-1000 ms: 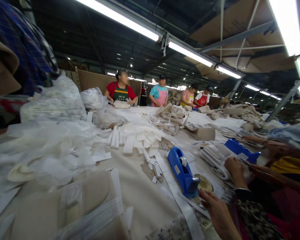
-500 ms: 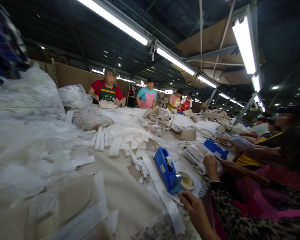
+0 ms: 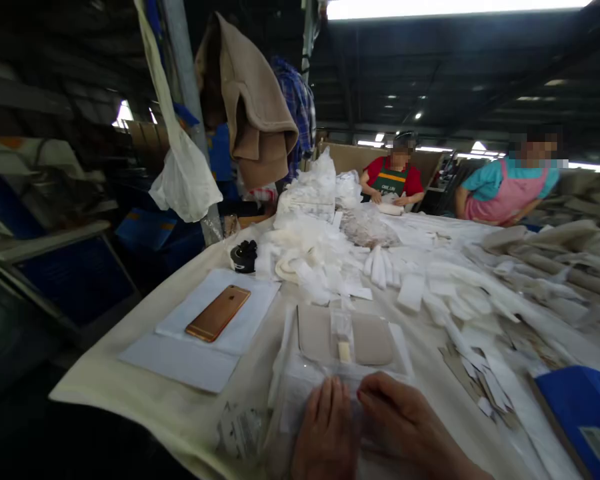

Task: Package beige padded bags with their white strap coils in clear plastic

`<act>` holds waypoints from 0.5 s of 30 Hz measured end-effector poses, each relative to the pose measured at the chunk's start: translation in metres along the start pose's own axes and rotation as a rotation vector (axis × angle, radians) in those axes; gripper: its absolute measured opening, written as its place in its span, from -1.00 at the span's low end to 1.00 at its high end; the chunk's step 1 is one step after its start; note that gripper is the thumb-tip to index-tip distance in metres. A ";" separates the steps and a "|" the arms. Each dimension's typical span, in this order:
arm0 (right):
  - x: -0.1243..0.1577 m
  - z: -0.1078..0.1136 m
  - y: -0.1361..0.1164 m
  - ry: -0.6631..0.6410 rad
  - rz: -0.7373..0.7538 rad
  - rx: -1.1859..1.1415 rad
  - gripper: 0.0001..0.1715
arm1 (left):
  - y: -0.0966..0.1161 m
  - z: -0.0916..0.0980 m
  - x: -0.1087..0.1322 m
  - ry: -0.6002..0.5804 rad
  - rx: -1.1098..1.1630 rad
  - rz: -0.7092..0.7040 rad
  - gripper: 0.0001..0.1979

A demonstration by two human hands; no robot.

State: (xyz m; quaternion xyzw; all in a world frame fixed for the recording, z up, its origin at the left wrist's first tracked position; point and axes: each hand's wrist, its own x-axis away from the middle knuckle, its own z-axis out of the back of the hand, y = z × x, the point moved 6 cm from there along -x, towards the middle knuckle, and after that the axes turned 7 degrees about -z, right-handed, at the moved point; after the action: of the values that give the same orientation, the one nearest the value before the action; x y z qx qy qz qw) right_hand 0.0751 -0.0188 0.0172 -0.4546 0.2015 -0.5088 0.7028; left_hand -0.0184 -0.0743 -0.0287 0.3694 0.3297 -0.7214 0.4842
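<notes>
In the head view, my left hand (image 3: 327, 427) lies flat with fingers stretched on a white and clear wrapped packet. My right hand (image 3: 413, 423) is just beside it, fingers curled and pinched against the packet's surface. Whatever is in that pinch is too small or hidden to make out. Beyond my fingertips, two beige rounded fabric pieces (image 3: 373, 339) show through the wrapping, with a clear strip (image 3: 341, 327) between them. Some blur covers both hands.
A gold phone (image 3: 219, 313) rests on pale sheets to the left. A blue tape dispenser (image 3: 580, 420) stands at right, near paper scraps (image 3: 480, 380). Crumpled plastic (image 3: 310, 253) is piled behind. Across the table are two people; brown cloth (image 3: 255, 107) hangs at the back left.
The view has swung left, from the tape dispenser to the wrapped packet. A pinching hand, seemingly my right, was near the dispenser; now both my hands are on the packet.
</notes>
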 end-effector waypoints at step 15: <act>-0.074 -0.049 -0.024 -0.091 -0.163 0.463 -0.79 | 0.010 -0.023 0.030 -0.027 0.082 0.127 -0.68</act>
State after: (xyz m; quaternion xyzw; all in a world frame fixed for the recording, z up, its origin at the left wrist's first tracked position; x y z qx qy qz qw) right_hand -0.0036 0.0244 -0.0008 -0.3187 0.0104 -0.5756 0.7530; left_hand -0.0115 -0.0714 -0.0671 0.3992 0.2690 -0.7073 0.5177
